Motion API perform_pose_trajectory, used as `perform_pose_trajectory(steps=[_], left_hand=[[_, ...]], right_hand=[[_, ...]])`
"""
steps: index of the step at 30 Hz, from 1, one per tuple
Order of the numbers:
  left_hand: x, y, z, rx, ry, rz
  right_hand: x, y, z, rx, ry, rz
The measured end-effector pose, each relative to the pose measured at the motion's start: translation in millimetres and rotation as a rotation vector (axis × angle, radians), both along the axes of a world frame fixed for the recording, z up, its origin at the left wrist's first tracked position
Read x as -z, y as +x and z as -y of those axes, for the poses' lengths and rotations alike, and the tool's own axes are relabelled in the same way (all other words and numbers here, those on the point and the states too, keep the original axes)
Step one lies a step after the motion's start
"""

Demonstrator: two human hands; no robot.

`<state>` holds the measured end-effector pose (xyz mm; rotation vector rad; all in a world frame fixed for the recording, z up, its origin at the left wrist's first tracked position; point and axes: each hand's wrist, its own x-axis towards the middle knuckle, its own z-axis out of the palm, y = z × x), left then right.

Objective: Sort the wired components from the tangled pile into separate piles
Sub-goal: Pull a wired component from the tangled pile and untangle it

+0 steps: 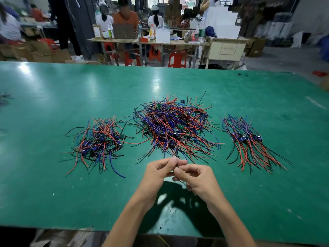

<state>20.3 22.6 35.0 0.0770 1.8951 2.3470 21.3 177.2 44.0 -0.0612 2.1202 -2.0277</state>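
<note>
While the tangled pile (173, 127) sits mid-table on the green table (53, 184), the left hand (156, 172) and right hand (195, 179) meet just at its near fringe, both pinching wire ends (175, 158) trailing from it. A loose sorted pile (99, 141) lies left, a neater one (249, 145) right. Bare green runs wide toward the near edge and both sides.

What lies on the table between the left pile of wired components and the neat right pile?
The big tangled pile sits between the left pile and the right pile, with bare green table either side, in the head view.
</note>
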Motion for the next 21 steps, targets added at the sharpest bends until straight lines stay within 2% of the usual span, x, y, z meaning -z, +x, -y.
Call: perform_pose_trajectory(steps=[3, 5, 7, 9, 11, 14, 16, 18, 21], left_hand=[[-12.6, -18.5, 24.8, -0.137, -0.002, -0.032], [-20.9, -39.8, 55.6, -0.286, -0.144, -0.096], [-30.0, -65.3, 91.8, -0.457, -0.394, -0.153], [-33.2, -86.8, 126.6, -0.576, -0.775, -0.180], [-28.6, -98.3, 151.0, -0.620, -1.101, -0.152], [-15.3, -97.1, 156.6, -0.661, -1.363, -0.087], [-6.4, -89.3, 140.7, -0.752, -1.429, -0.126], [1.7, -77.5, 114.3, -0.781, -1.390, -0.243], [18.1, -59.2, 67.4, -0.611, -1.226, -0.386]], right_hand=[[11.0, -17.1, 0.6, 0.132, 0.085, -0.083], [23.3, -32.1, -3.5, 0.264, 0.335, -0.175], [35.2, -41.3, -3.3, 0.301, 0.632, -0.214], [45.5, -45.9, 2.6, 0.309, 0.836, -0.238], [51.6, -49.4, 9.6, 0.334, 0.916, -0.269], [53.3, -52.5, 14.3, 0.380, 0.901, -0.302], [53.7, -51.9, 14.1, 0.381, 0.896, -0.313], [54.8, -50.5, 14.3, 0.363, 0.901, -0.305], [55.1, -48.8, 16.5, 0.331, 0.945, -0.302]])
